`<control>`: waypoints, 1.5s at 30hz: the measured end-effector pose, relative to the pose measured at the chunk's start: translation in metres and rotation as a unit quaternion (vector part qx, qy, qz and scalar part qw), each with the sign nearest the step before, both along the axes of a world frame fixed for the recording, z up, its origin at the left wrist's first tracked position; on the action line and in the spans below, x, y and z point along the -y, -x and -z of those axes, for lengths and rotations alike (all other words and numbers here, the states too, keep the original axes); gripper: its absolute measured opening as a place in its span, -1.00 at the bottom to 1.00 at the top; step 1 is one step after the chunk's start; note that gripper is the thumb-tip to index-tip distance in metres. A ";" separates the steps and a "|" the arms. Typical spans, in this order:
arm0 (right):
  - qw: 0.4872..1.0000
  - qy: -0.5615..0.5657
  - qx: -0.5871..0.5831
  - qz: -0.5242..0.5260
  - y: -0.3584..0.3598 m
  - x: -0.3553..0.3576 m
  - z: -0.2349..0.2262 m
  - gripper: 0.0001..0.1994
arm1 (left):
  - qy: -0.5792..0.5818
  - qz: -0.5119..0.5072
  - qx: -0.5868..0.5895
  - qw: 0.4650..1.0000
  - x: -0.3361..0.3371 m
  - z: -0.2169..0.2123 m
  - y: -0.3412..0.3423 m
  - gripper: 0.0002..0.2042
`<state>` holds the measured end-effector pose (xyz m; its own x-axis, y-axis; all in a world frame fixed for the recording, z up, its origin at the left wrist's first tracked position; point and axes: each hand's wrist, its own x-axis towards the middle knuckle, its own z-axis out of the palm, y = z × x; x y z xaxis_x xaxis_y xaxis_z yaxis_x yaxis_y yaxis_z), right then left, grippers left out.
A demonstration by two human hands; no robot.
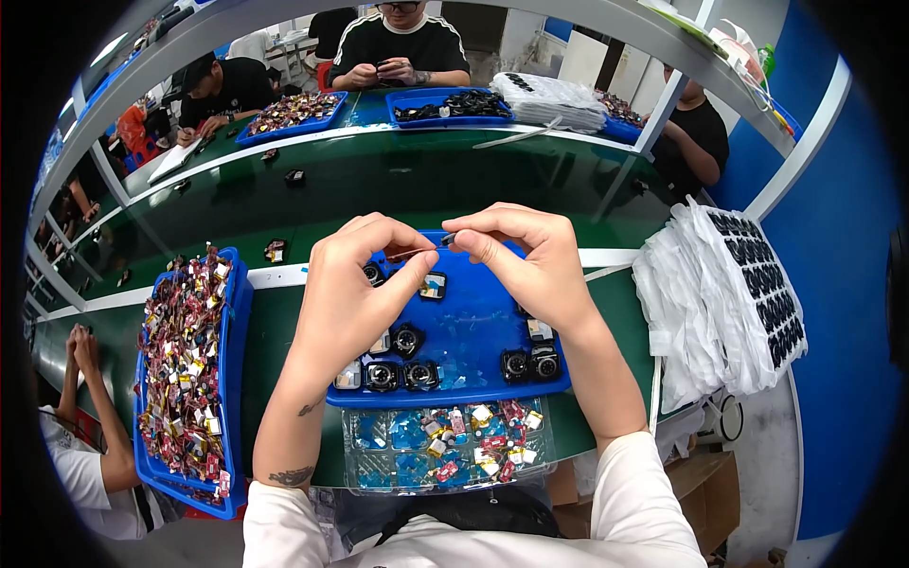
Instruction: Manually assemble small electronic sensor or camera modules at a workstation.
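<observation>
Both hands are raised over a blue tray (464, 364), fingertips close together. My left hand (360, 275) pinches a thin reddish strip (409, 253), perhaps wires or a small circuit board. Between thumb and forefinger, my right hand (525, 251) grips a small dark piece (448, 240); whether the two parts are joined cannot be made out. Beneath them in the tray lie several small black square housings with round fronts, such as one housing (407, 341) and another housing (544, 363). One open housing (433, 286) shows a pale inside. Scraps of blue film are scattered over the tray bottom.
A clear compartment tray (355, 464) with small battery-and-board parts sits nearest me. To the left stands a blue bin (237, 312) heaped with such parts. Stacked white trays (682, 312) are at right. A green conveyor (379, 180) runs beyond; co-workers sit across and at left.
</observation>
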<state>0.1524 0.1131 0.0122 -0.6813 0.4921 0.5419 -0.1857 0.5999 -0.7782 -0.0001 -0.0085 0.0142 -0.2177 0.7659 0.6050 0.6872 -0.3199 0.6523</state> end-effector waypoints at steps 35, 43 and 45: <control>0.846 -0.395 0.348 0.087 0.018 0.007 0.044 -0.88 | 0.058 0.129 0.209 0.968 0.004 -0.001 0.015 -0.87; 0.861 -0.383 0.334 -0.015 0.020 0.033 0.047 -0.81 | 0.024 0.151 0.203 0.967 0.001 0.000 0.017 -0.86; 0.878 -0.313 0.335 -0.143 0.019 0.039 0.048 -0.72 | 0.015 0.159 0.214 0.964 0.003 0.003 0.014 -0.85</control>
<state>0.1329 0.0743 -0.0353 -0.9970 -0.0010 0.0768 -0.0245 0.9518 -0.3057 -0.0142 -0.0117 0.0108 -0.1944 0.8512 0.4875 0.2236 -0.4454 0.8669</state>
